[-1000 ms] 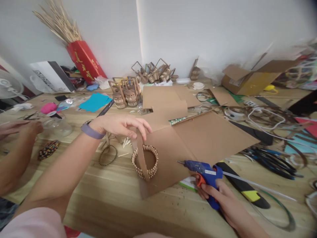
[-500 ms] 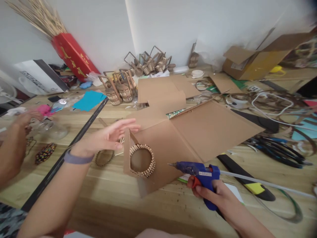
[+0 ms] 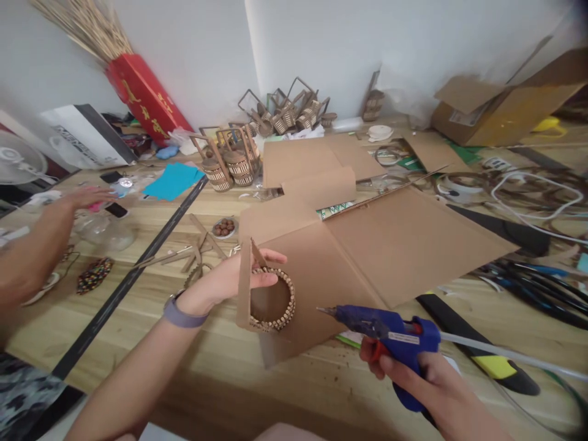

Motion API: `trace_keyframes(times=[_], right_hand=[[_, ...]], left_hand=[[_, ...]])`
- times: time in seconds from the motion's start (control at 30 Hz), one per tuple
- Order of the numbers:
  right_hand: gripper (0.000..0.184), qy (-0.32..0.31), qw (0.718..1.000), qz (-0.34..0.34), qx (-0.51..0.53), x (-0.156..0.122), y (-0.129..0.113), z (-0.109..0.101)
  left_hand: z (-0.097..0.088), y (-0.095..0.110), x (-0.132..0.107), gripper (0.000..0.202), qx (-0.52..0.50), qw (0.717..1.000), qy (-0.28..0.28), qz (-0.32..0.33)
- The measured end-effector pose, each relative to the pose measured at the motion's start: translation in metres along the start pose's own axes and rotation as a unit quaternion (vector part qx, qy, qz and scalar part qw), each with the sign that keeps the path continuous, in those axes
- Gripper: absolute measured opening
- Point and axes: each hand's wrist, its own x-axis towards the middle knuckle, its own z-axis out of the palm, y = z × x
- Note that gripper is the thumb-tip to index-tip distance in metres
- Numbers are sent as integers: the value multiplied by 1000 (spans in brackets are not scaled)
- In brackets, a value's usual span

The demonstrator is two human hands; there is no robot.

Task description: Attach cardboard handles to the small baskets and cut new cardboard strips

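Note:
My right hand (image 3: 425, 380) is wrapped round a blue hot glue gun (image 3: 379, 323), a finger at its red trigger and the nozzle pointing left. A glue stick (image 3: 500, 351) sticks out behind it. Left of the nozzle is a small round basket frame (image 3: 290, 300) of short bamboo pieces, with a tall flat brown strip handle (image 3: 244, 294) along its left side. My left hand (image 3: 225, 278) reaches behind that strip, thumb and fingers stretched out apart over the frame's far rim. Whether it touches the rim is unclear. Beneath lies a cardboard sheet (image 3: 316, 263).
Another person's hand (image 3: 89, 197) is at the left, near a clear plastic container (image 3: 108, 231). Finished small baskets (image 3: 239, 165) stand behind. A bowl of brown balls (image 3: 224, 228), loose strips (image 3: 197, 242), pliers (image 3: 533, 291) and a black-and-yellow handled tool (image 3: 480, 343) lie around.
My left hand has moved right, from beside the strip handle to behind it and over the frame. The glue gun stays in my right hand. The other person's hand has moved right.

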Motion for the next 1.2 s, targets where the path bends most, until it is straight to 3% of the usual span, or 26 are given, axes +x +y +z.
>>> trace_keyframes(times=[0.17,0.37,0.57,0.83,1.2], right_hand=[[44,22,997,-43,-65,0,-23,-1],[41,29,988,-75,-129,0,-34,6],[38,33,962,-139,-233,1,-49,12],[40,10,973,-69,-218,1,-56,20],[43,9,965,-67,-252,2,-57,20]], left_hand=[[9,1,8,32,-87,994,-40,54],[14,2,4,30,-61,998,-13,23],[16,4,0,24,-91,996,-8,16],[15,5,2,23,-91,995,-22,19],[16,9,2,19,-73,997,-9,11]])
